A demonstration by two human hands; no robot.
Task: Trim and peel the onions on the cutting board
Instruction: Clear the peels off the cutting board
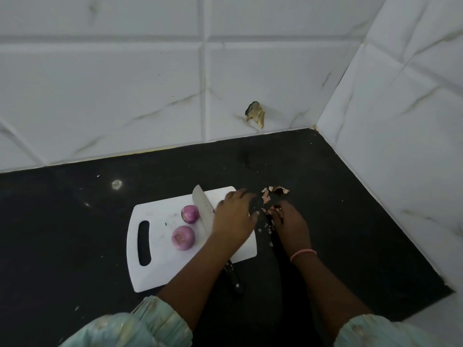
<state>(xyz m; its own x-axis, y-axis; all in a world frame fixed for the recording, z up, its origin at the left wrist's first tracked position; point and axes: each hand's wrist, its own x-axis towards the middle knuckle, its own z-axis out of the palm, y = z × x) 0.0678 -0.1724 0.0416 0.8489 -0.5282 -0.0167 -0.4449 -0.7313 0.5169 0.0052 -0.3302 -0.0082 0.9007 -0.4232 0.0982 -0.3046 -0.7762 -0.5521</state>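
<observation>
Clearing peels (271, 196) off board's right edge: left hand (235, 216) sweeping flat-fingered, right hand (288, 221) pinching scraps; binning next.

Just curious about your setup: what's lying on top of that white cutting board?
Two peeled onions and a knife lie on the cutting board. The left hand covers the knife's middle and whatever lies beneath it.

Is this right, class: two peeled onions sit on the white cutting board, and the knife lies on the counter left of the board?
Not quite. The head view shows the knife lying across the cutting board, right of the two peeled onions, partly under the left hand.
</observation>
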